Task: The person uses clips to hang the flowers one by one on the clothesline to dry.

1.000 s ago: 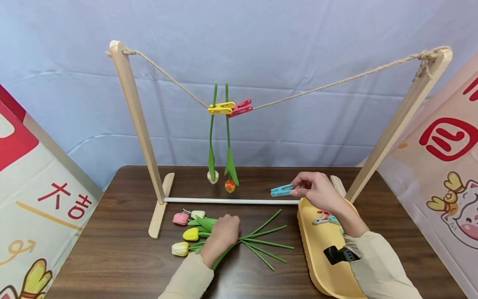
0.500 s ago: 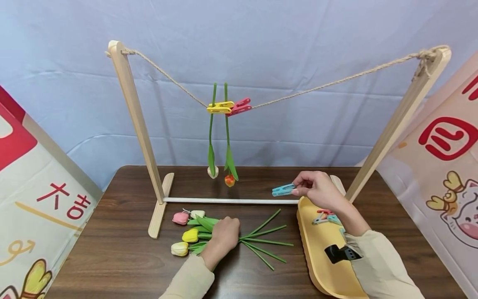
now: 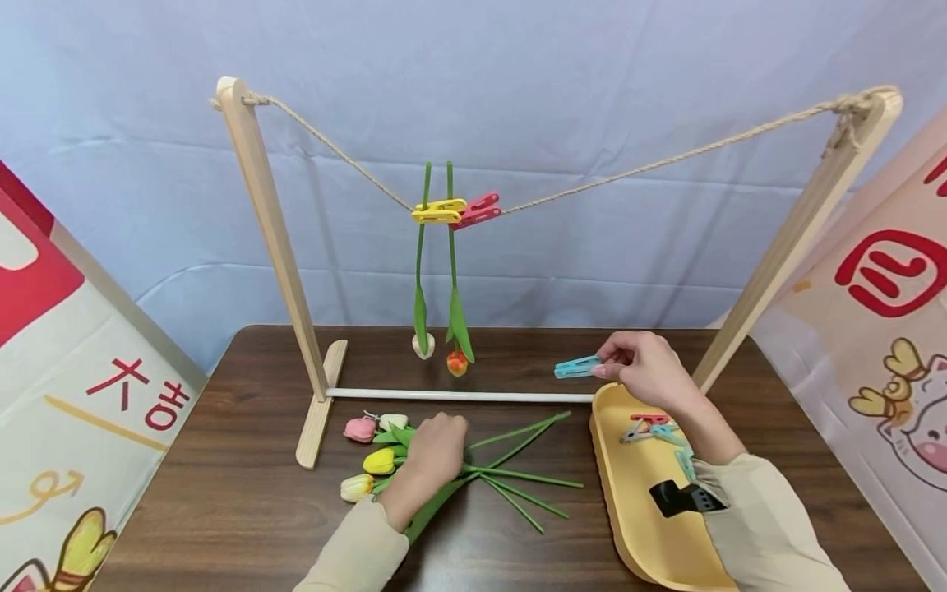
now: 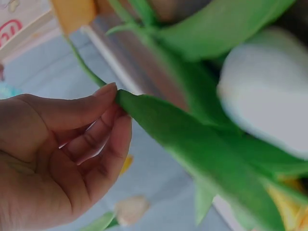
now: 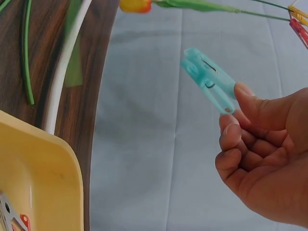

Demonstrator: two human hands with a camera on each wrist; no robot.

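My left hand (image 3: 436, 452) pinches the green stem (image 4: 86, 67) of a tulip at the base of its leaf (image 4: 187, 144), above a bunch lying on the table. That tulip's bloom is not clearly told apart from the others. Pink (image 3: 360, 429), yellow (image 3: 380, 461) and pale yellow (image 3: 358, 487) blooms point left, stems fanning right. Between thumb and fingers, my right hand (image 3: 644, 366) holds a light blue clothespin (image 5: 209, 79) by its handle end, over the yellow tray's far end. A white tulip (image 3: 423, 345) and an orange tulip (image 3: 457, 363) hang upside down from the rope.
A sagging rope (image 3: 666, 167) joins two wooden posts (image 3: 270, 230); yellow (image 3: 438, 211) and red (image 3: 479, 211) clothespins grip it. A white rod (image 3: 459, 396) crosses low between the posts. More clothespins (image 3: 653, 429) lie in the yellow tray (image 3: 614, 493) under my right forearm.
My left hand has shifted slightly left and up, and one stem has swung across the others. My right hand has moved a little right and up with the blue clothespin.
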